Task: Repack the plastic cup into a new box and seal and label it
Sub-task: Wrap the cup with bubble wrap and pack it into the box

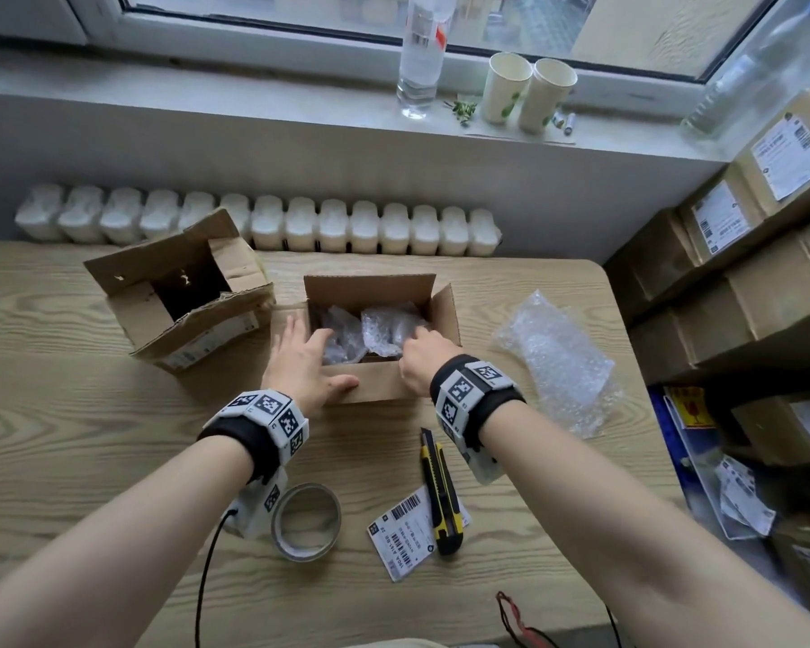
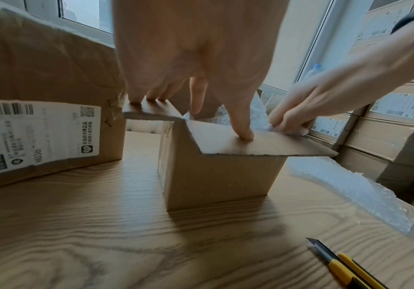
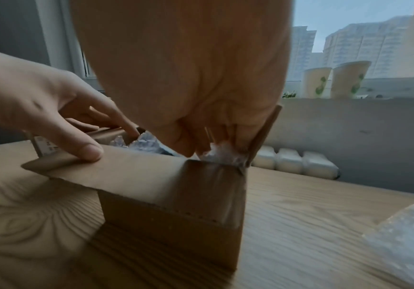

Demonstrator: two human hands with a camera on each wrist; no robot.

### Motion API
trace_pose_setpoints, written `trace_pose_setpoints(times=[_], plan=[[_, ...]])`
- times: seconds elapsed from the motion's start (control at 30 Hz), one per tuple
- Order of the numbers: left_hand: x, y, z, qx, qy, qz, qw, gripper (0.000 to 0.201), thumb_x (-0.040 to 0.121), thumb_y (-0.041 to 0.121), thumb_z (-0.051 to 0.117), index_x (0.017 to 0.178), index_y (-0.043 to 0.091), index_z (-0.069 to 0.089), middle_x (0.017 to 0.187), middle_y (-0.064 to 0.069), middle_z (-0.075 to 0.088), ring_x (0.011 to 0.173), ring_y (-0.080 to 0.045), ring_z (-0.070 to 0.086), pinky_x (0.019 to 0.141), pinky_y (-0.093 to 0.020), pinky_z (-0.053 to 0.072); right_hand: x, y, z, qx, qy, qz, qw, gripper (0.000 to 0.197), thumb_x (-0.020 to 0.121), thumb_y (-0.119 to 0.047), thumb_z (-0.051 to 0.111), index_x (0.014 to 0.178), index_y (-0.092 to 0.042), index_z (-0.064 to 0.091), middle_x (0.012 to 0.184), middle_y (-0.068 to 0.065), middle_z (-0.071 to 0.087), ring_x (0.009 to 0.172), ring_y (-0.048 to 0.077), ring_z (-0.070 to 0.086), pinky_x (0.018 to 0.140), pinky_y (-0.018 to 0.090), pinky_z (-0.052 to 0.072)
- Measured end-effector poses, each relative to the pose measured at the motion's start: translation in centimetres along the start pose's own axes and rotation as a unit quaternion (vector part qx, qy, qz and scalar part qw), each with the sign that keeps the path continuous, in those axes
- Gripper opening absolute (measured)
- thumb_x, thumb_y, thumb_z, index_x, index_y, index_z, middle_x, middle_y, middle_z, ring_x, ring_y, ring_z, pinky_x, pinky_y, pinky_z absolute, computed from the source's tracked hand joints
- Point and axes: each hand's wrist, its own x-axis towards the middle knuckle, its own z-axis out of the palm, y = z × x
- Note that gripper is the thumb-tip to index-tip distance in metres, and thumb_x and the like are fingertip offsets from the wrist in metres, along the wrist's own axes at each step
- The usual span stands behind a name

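Your left hand (image 1: pixel 304 362) lies spread with straight fingers over the near left corner of the new box (image 1: pixel 379 384), thumb pressing the near flap, other fingertips on the left flap and one reaching inside. Your right hand (image 1: pixel 424 357) is curled at the box's near right corner, fingers pinching the bubble wrap (image 1: pixel 384 332) that fills the inside. The plastic cup itself cannot be made out; only the crumpled wrap shows in the box.

The worktop (image 1: pixel 66 413) carries everything. The old box (image 1: pixel 178 297), torn and open, stands just left of the new box, apart from it, with a printed label on its near side. A loose sheet of bubble wrap (image 1: pixel 559 362) lies to the right of the new box. Nearer to you, a tape roll (image 1: pixel 306 521) lies flat beneath your left wrist. The utility knife (image 1: pixel 438 491), yellow and black, lies beneath your right wrist, its end overlapping the shipping label (image 1: pixel 401 535), which lies face up between the tape and the knife.
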Motion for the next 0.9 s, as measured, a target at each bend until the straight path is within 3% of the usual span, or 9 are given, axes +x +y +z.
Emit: trace_pose_setpoints(times=[0.17,0.3,0.37,0.43,0.5,0.6,0.67,0.77,0.9], plan=[[0.5,-0.3,0.2,0.003,0.0,-0.005,1.0,0.084,0.072,0.052,0.071,0.14,0.017,0.035,0.157,-0.015,0.002,0.145,-0.025,-0.002,0.118,-0.039,0.004,1.6,-0.1,-0.1,0.056,-0.038,0.031,0.997,0.042,0.091,-0.02,0.033,0.125,-0.003,0.051,0.133,0.017,0.044,0.123,0.033,0.04,0.103,0.043,0.038],[0.8,-0.5,0.6,-0.001,0.006,-0.006,1.0,0.087,0.072,0.053,0.071,0.141,0.015,0.033,0.157,-0.015,0.002,0.145,-0.025,-0.002,0.118,-0.039,0.003,0.1,-0.7,0.2,0.109,0.185,0.001,0.977,0.036,0.091,-0.013,0.042,0.125,-0.001,0.047,0.135,0.015,0.043,0.125,0.03,0.04,0.104,0.037,0.034],[0.8,-0.7,0.8,-0.009,0.013,-0.006,1.0,0.089,0.071,0.051,0.072,0.142,0.014,0.031,0.157,-0.015,0.002,0.145,-0.024,-0.001,0.117,-0.038,0.003,-0.9,-1.6,0.6,0.101,0.292,-0.078,0.948,0.04,0.087,-0.01,0.046,0.125,0.002,0.05,0.136,0.019,0.047,0.125,0.03,0.044,0.107,0.036,0.034],[0.8,-0.8,0.9,-0.019,0.016,-0.009,1.0,0.092,0.072,0.048,0.073,0.143,0.011,0.028,0.157,-0.014,0.003,0.145,-0.024,-0.001,0.117,-0.038,0.004,-1.1,-2.7,1.2,0.089,0.343,-0.162,0.921,0.037,0.079,-0.008,0.053,0.114,0.004,0.06,0.124,0.02,0.058,0.112,0.032,0.056,0.096,0.039,0.046],[0.8,-0.9,0.9,-0.026,0.019,-0.009,0.999,0.093,0.073,0.044,0.074,0.144,0.008,0.026,0.157,-0.014,0.003,0.146,-0.023,0.0,0.118,-0.038,0.005,-0.9,-3.4,2.0,0.05,0.341,-0.221,0.913,0.026,0.075,-0.007,0.06,0.098,0.004,0.066,0.113,0.02,0.064,0.1,0.032,0.062,0.083,0.039,0.053],[0.7,-1.0,1.1,-0.028,0.024,-0.013,0.999,0.098,0.071,0.048,0.074,0.144,0.006,0.024,0.157,-0.013,0.004,0.146,-0.021,0.001,0.118,-0.036,0.004,-0.4,-3.2,2.9,-0.025,0.297,-0.229,0.927,0.022,0.08,-0.007,0.054,0.091,0.006,0.068,0.106,0.021,0.064,0.096,0.034,0.061,0.079,0.041,0.053],[0.6,-1.1,1.2,-0.033,0.03,-0.012,0.999,0.101,0.068,0.05,0.075,0.144,0.006,0.025,0.157,-0.012,0.005,0.146,-0.021,0.002,0.118,-0.036,0.005,-0.3,-2.6,2.6,-0.05,0.254,-0.189,0.947,0.03,0.088,-0.011,0.045,0.101,0.009,0.065,0.112,0.022,0.059,0.103,0.036,0.056,0.088,0.042,0.048],[0.6,-1.2,1.2,-0.041,0.035,-0.008,0.999,0.103,0.066,0.051,0.076,0.143,0.006,0.026,0.157,-0.012,0.006,0.146,-0.021,0.002,0.118,-0.036,0.005,-0.1,-1.6,2.4,-0.022,0.184,-0.079,0.98,0.051,0.099,-0.031,0.035,0.129,0.009,0.045,0.139,0.022,0.04,0.13,0.033,0.036,0.111,0.04,0.029],[0.4,-1.3,1.2,-0.048,0.043,-0.001,0.998,0.105,0.066,0.052,0.076,0.144,0.006,0.024,0.157,-0.011,0.007,0.146,-0.019,0.002,0.118,-0.034,0.004,0.4,-1.3,2.6,0.104,0.125,0.03,0.986,0.066,0.098,-0.043,0.03,0.143,0.005,0.025,0.154,0.016,0.018,0.143,0.027,0.018,0.117,0.036,0.016]])
